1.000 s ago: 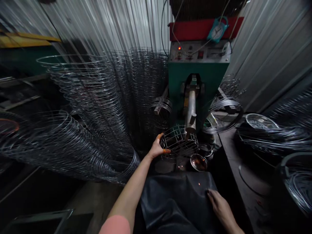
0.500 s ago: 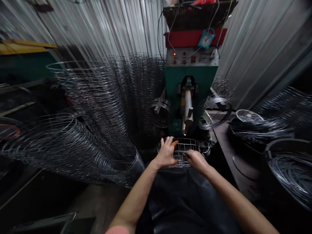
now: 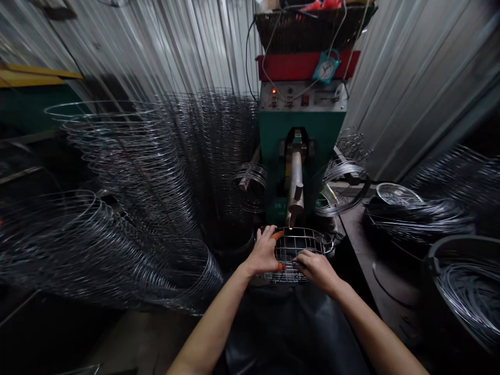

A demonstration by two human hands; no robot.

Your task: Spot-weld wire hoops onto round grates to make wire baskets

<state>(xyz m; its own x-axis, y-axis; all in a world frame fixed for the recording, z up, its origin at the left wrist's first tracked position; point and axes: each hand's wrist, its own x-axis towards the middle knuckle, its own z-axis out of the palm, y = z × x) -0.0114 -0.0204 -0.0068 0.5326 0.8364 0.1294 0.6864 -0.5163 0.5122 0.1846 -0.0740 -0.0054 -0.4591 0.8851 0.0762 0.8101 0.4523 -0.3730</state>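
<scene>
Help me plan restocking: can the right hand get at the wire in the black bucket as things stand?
Probably yes: the black bucket is open-topped, with nothing visible covering its wire, though the right hand is at the wire basket.

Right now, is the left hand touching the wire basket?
Touching. The head view shows the left hand clasping the left side of the wire basket, its orange-covered fingertips overlapping the wires with no gap visible.
</scene>
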